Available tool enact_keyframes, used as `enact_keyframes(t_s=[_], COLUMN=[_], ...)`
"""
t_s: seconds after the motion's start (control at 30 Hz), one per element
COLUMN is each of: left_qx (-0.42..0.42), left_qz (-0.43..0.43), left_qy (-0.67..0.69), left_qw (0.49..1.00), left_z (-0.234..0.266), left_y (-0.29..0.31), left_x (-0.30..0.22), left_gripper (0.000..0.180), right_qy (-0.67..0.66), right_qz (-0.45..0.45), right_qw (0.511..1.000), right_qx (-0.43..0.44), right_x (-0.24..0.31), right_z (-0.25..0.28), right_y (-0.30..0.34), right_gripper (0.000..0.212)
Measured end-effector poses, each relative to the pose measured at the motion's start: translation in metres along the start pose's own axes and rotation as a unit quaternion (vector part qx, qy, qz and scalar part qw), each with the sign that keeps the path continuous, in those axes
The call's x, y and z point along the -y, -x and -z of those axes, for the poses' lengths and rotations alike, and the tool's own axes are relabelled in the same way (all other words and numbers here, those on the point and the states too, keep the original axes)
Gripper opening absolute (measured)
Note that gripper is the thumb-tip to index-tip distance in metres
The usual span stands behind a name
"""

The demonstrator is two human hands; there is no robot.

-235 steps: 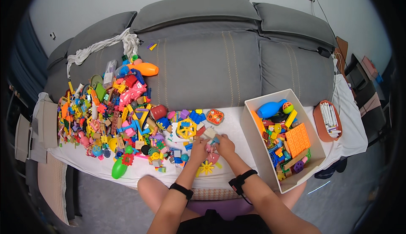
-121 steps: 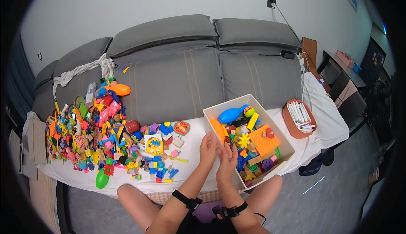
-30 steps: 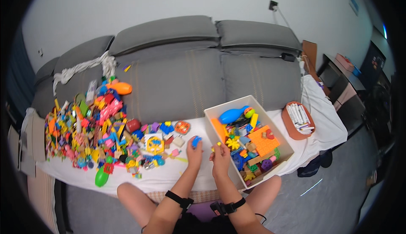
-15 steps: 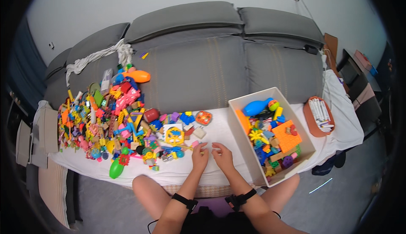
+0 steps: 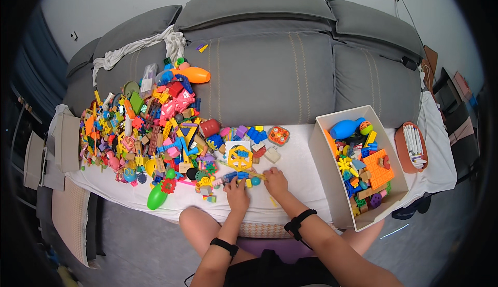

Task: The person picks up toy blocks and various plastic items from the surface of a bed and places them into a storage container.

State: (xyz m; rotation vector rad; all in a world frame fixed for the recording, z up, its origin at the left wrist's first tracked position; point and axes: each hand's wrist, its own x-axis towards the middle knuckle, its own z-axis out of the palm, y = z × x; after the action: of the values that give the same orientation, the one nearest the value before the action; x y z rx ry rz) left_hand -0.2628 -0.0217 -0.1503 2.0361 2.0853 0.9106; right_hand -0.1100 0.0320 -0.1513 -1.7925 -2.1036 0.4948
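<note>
The left hand's (image 5: 238, 197) fingers curl down at a row of small blue plastic blocks (image 5: 242, 175); whether they are clasping one is hidden from above. The right hand's (image 5: 276, 182) fingers meet the lower end of a thin yellowish plastic strip (image 5: 254, 173); I cannot tell whether they are pinching it. A round teal plastic ball (image 5: 256, 181) lies between both sets of fingers. To handle these pieces well, the fingertips should come in low, close across each narrow side, and avoid nudging the yellow plastic wheel-like ring (image 5: 239, 157) just beyond them. The blue blocks' row runs roughly sideways, from the left fingertips toward the right ones. The strip's long axis slants, one end at the right fingers, the other pointing away and leftward.
</note>
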Motion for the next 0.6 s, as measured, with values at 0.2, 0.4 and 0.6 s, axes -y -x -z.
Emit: enact_keyframes(t_s=[0.2, 0.4, 0.6], left_qx=[0.004, -0.071, -0.020], left_qz=[-0.013, 0.205, 0.430], left_qy=[0.090, 0.302, 0.661], left_qw=[0.996, 0.928, 0.615], left_z=[-0.008, -0.021, -0.034], left_y=[0.019, 0.022, -0.027], left_x=[-0.019, -0.049, -0.147], left_gripper=[0.033, 0.021, 0.023], right_qy=[-0.069, -0.383, -0.715], right_qz=[-0.063, -0.145, -0.220], right_qw=[0.995, 0.912, 0.660], right_qx=[-0.035, -0.022, -0.074], right_x=[-0.039, -0.053, -0.011], right_z=[0.016, 0.053, 0.156], right_y=[0.032, 0.066, 0.092], right_gripper=[0.022, 0.024, 0.023])
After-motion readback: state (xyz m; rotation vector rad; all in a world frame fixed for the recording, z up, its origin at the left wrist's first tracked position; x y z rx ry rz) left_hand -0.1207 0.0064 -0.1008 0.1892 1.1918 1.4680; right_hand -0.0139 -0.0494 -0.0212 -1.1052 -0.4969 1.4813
